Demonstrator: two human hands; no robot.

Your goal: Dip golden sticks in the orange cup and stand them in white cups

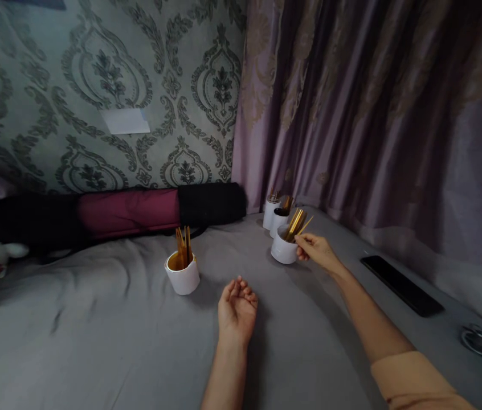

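My right hand (314,250) reaches to the rim of a white round cup (284,252) on the right. Its thumb and fingers are pinched at a thin gold stick (306,225), which leans out over the cup's right side. Several more gold sticks (295,223) stand bunched in that cup. Nearer to me, my left hand (238,312) rests palm up on the grey sheet, holding nothing, its fingers loosely curled but apart. To its left stands another white cup (183,280) with a gold inside and several gold sticks (184,245) upright in it.
Behind the right cup are a white container with a dark rim (279,221) and a taller white container (270,212). A black phone-like slab (401,285) and a dark metallic object (477,340) lie at right. A black and maroon long bag (130,212) lies along the wall.
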